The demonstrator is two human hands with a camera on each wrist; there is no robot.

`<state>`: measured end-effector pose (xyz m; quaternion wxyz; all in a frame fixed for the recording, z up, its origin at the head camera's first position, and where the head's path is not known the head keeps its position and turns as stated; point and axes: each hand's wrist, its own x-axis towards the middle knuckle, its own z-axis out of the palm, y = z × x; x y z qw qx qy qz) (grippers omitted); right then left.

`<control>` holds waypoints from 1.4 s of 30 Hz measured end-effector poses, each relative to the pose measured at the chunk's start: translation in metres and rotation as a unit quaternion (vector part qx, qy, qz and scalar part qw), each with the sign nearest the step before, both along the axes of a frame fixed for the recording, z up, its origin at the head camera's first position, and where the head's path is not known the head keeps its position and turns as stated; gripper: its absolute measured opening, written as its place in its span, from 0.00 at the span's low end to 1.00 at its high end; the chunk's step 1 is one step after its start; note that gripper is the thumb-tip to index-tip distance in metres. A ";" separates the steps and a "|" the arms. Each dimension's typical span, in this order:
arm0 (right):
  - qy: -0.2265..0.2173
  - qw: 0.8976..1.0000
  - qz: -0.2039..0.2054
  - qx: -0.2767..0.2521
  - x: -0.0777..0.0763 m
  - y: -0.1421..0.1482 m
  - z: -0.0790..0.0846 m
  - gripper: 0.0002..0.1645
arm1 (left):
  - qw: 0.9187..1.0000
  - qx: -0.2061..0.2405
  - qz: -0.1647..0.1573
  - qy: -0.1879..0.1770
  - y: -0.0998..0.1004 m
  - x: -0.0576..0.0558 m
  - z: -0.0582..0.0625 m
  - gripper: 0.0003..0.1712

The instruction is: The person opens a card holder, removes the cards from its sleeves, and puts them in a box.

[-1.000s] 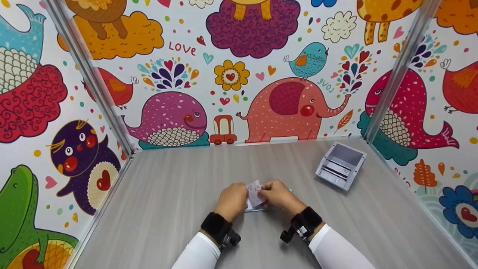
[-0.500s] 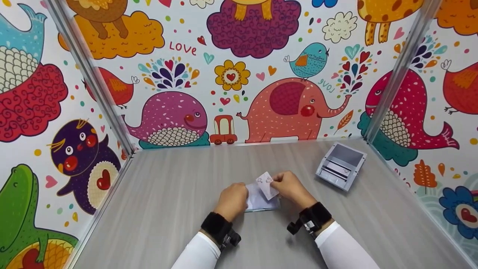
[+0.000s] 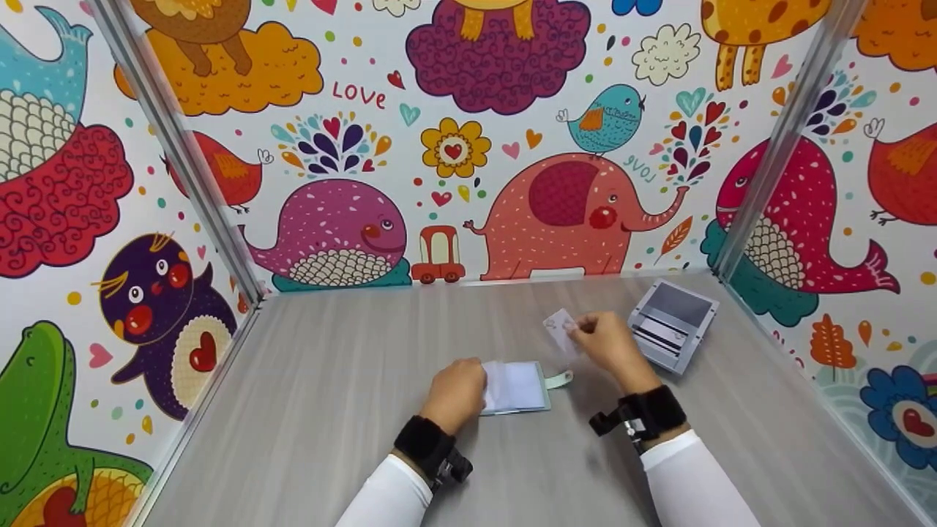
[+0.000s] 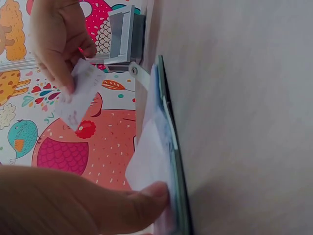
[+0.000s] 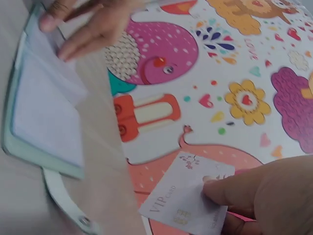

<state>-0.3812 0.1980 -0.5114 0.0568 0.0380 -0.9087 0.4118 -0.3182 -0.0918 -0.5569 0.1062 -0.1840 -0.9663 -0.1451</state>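
Observation:
A pale green card holder [image 3: 542, 395] lies spread out on the table, its clear plastic sleeves [image 5: 49, 107] showing. My left hand [image 3: 457, 389] grips its left side, and in the left wrist view the thumb [image 4: 155, 192] presses on the sleeves. A strap with a snap [image 3: 560, 379] sticks out from the holder's right edge. Up and to the right of the holder, my right hand [image 3: 609, 341] pinches a white card [image 5: 178, 196] by one edge, between thumb and fingers. In the right wrist view the card reads "VIP CARD", with a small flower print and a chip.
A grey open-topped box [image 3: 673, 304] with dark slots and something white inside stands at the back right, just beyond my right hand. Walls with cartoon animals [image 3: 564, 219] and metal corner posts [image 3: 776, 146] enclose the grey wood-grain table [image 3: 351, 366].
My right hand has drawn the card away from the holder, moving right and toward the back, so the sleeves and strap now show. My left hand stays in place on the holder.

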 end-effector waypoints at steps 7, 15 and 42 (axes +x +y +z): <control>0.026 0.999 -0.046 -0.005 -0.002 0.042 0.014 0.12 | 1.000 -0.004 0.001 -0.003 0.001 -0.002 -0.003 0.14; 0.052 0.992 -0.115 0.020 0.000 0.083 0.018 0.12 | 1.000 -0.010 0.008 -0.014 0.002 -0.001 0.003 0.12; 0.023 0.972 -0.128 0.194 -0.004 0.114 -0.003 0.10 | 1.000 0.003 0.009 -0.013 0.003 0.000 0.002 0.13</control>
